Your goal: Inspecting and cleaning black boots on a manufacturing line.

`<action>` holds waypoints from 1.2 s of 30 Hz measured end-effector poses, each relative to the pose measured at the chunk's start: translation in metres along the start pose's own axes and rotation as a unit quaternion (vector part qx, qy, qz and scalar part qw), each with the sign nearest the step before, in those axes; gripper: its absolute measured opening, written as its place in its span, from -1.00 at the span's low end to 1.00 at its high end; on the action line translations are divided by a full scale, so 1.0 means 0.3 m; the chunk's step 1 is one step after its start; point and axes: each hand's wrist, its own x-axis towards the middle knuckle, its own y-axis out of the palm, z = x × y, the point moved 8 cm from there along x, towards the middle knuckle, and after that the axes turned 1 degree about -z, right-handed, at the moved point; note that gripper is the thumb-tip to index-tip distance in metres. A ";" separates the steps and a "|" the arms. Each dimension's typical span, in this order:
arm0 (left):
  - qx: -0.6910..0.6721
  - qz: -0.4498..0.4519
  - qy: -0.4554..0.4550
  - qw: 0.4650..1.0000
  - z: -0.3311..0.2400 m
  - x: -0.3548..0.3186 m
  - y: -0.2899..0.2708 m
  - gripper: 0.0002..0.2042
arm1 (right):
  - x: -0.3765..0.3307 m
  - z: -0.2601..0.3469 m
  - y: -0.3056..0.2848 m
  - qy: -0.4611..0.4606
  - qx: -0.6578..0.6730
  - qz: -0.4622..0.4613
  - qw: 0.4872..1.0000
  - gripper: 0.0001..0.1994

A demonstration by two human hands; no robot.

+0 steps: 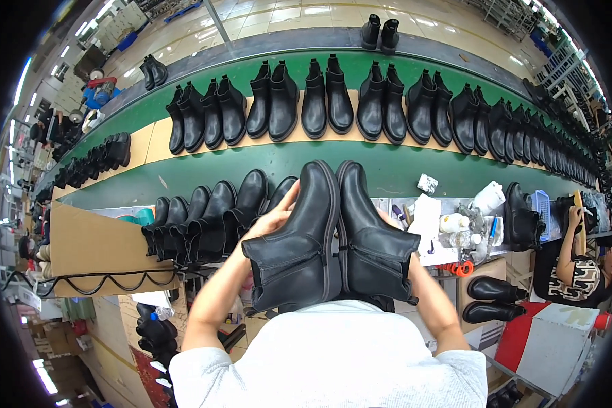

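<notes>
the person holds a pair of black ankle boots (333, 238) upright and pressed side by side just above the chest, toes pointing to 12 o'clock. the left hand (273, 219) is closed in a flat grip on the outer side of the left boot (299, 251), fingers spread along the leather; the right hand (391, 221) is mostly hidden behind the right boot (374, 248), so i cannot tell how far its grip is closed. the boots look moderately heavy, with stiff soles and softer, smooth shafts that could slip; the firmest hold seems to be at the heel and ankle. at 10 o'clock a row of like boots (204, 221) stands on the desk (126, 211). farther off at 12 o'clock, more boot pairs (326, 102) line the green conveyor belt (387, 170).
</notes>
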 end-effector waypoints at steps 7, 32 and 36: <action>0.254 -0.127 -0.186 0.940 0.007 0.101 -0.090 -0.05 | 0.079 0.125 0.137 0.345 0.020 0.158 0.925 -0.33; 0.543 -0.299 -0.145 0.771 -0.167 0.268 -0.183 0.08 | 0.222 -0.412 0.031 0.375 0.188 0.080 0.904 -0.27; 0.739 -0.203 -0.259 0.588 0.021 0.346 -0.301 0.09 | 0.186 -0.440 -0.054 0.159 -0.112 -0.060 0.979 -0.37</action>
